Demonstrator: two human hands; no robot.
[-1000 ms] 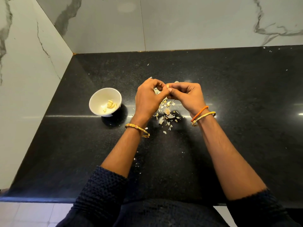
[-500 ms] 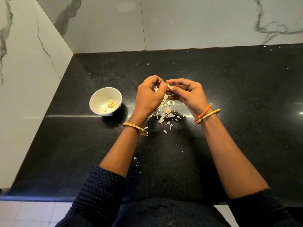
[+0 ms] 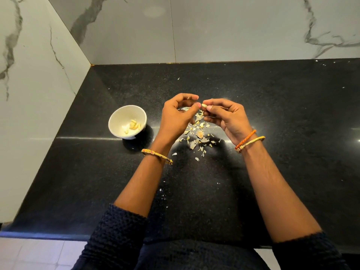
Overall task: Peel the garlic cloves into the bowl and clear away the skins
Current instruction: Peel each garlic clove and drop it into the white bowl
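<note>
Head view | step: peeling | my right hand [image 3: 227, 117] pinches a garlic clove [image 3: 204, 105] above the skins [image 3: 196, 133] on the bench [image 3: 282, 114] | left hand [image 3: 178, 117] curled, apparently empty | next, I judge: drop it into the bowl [image 3: 116, 121]

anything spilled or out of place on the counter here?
Only the garlic skins: a loose heap on the black counter under both hands, with stray flakes scattered farther out. Expected mid-peel, not yet cleared. The white bowl stands upright, peeled cloves inside. Right hand pinches one garlic clove.
</note>
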